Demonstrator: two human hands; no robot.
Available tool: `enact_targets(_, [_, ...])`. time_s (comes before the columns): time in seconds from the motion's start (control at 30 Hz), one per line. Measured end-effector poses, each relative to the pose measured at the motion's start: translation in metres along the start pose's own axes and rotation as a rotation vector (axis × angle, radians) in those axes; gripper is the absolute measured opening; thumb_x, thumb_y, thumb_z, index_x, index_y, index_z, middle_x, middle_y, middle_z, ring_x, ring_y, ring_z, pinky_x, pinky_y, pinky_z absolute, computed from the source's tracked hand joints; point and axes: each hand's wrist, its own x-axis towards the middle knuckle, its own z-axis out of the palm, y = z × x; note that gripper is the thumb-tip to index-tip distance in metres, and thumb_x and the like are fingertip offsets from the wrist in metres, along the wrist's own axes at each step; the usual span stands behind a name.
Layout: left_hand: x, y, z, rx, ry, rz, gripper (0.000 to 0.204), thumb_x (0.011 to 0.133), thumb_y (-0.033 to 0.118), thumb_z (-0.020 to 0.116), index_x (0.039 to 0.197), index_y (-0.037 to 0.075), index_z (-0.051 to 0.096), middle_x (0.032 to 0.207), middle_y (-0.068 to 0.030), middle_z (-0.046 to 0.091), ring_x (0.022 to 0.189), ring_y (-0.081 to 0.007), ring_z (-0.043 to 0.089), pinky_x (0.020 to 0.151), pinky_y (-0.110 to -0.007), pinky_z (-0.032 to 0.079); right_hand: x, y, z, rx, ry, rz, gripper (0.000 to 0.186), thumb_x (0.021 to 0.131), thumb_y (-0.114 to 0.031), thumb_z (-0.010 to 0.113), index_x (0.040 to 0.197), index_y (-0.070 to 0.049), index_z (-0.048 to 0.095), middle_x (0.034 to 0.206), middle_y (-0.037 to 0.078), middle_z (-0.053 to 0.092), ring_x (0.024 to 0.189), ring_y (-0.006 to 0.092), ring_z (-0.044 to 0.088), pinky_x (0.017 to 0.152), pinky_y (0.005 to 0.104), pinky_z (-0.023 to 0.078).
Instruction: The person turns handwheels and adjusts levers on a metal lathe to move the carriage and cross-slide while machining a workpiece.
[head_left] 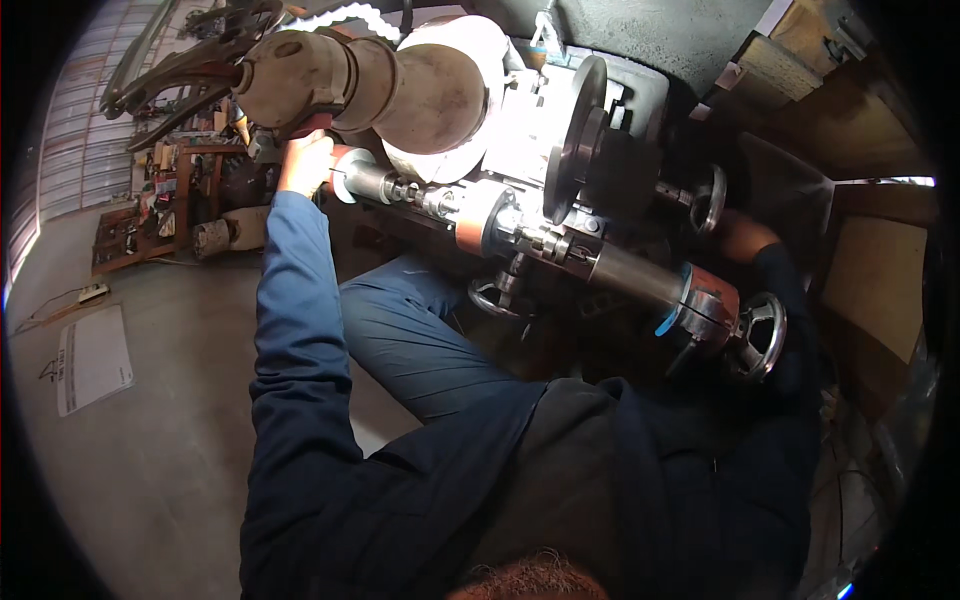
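Observation:
My left hand [305, 162] is closed just below the red fitting [310, 124] under a beige jointed work lamp [430, 95]; what it grips is hidden. Beside it a machine's steel shaft assembly runs diagonally, with an orange-and-steel collar [478, 232], a long cylinder [630, 275] and a right-end clamp [705, 310] with a chrome handwheel [760, 340]. Above the shaft stands a dark wheel [560, 170], upright. My right hand [745, 236] is at another chrome handwheel [712, 200], its fingers hidden in shadow. A lower handwheel [495, 300] sits under the shaft.
A wooden rack of tools [150, 230] stands at the left, near a cable junction [92, 292] and a white board [93, 360] on the grey floor [170, 440]. Wooden panels [870, 280] border the right. My bent leg [410, 340] is below the machine.

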Motion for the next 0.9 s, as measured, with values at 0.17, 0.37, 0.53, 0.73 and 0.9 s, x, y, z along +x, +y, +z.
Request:
enact_targets(0.17, [0.001, -0.002, -0.002, 0.009, -0.066, -0.013, 0.015, 0.088, 0.011, 0.053, 0.096, -0.002, 0.055, 0.084, -0.0129, 0.063, 0.066, -0.0196, 0.065, 0.052, -0.033, 0.054, 0.030, 0.030, 0.022, -0.001, 0.078, -0.083, 0.034, 0.085, -0.015, 0.064, 0.118, -0.007, 0.067, 0.119, 0.020, 0.067, 0.112, 0.0360, 0.063, 0.097, 0.0424, 0.049])
enact_targets(0.37, [-0.003, 0.001, 0.005, -0.008, 0.006, 0.013, 0.015, 0.090, 0.011, 0.051, 0.099, -0.001, 0.055, 0.085, -0.0126, 0.063, 0.066, -0.0195, 0.065, 0.053, -0.033, 0.055, 0.002, 0.015, 0.001, 0.034, 0.004, -0.208, 0.032, 0.089, -0.027, 0.065, 0.111, -0.005, 0.071, 0.110, 0.017, 0.071, 0.101, 0.0329, 0.067, 0.090, 0.0403, 0.053])
enact_targets(0.53, [-0.006, 0.002, 0.002, 0.014, -0.077, 0.016, 0.014, 0.091, 0.012, 0.052, 0.098, 0.001, 0.057, 0.083, -0.0095, 0.062, 0.064, -0.0173, 0.063, 0.053, -0.032, 0.053, -0.040, -0.029, -0.077, 0.262, -0.398, 0.021, 0.026, 0.092, -0.021, 0.065, 0.104, 0.002, 0.069, 0.103, 0.011, 0.072, 0.090, 0.0185, 0.069, 0.078, 0.0317, 0.054])
enact_targets(0.73, [-0.001, -0.004, 0.000, 0.046, -0.079, 0.041, 0.013, 0.089, 0.012, 0.053, 0.085, 0.003, 0.061, 0.073, -0.0055, 0.061, 0.059, -0.0136, 0.059, 0.048, -0.030, 0.048, -0.014, -0.031, -0.136, 0.038, 0.860, -0.369, 0.029, 0.097, -0.024, 0.063, 0.108, 0.002, 0.070, 0.103, 0.013, 0.074, 0.092, 0.0202, 0.070, 0.082, 0.0324, 0.053])
enact_targets(0.9, [-0.015, 0.007, 0.007, -0.025, -0.095, 0.121, 0.023, 0.088, 0.006, 0.057, 0.110, 0.002, 0.060, 0.097, -0.0122, 0.066, 0.084, -0.0239, 0.065, 0.068, -0.038, 0.055, 0.124, -0.131, -0.145, -0.114, 0.572, -0.781, 0.031, 0.092, -0.030, 0.060, 0.105, -0.003, 0.071, 0.097, 0.018, 0.071, 0.086, 0.0325, 0.068, 0.076, 0.0407, 0.052])
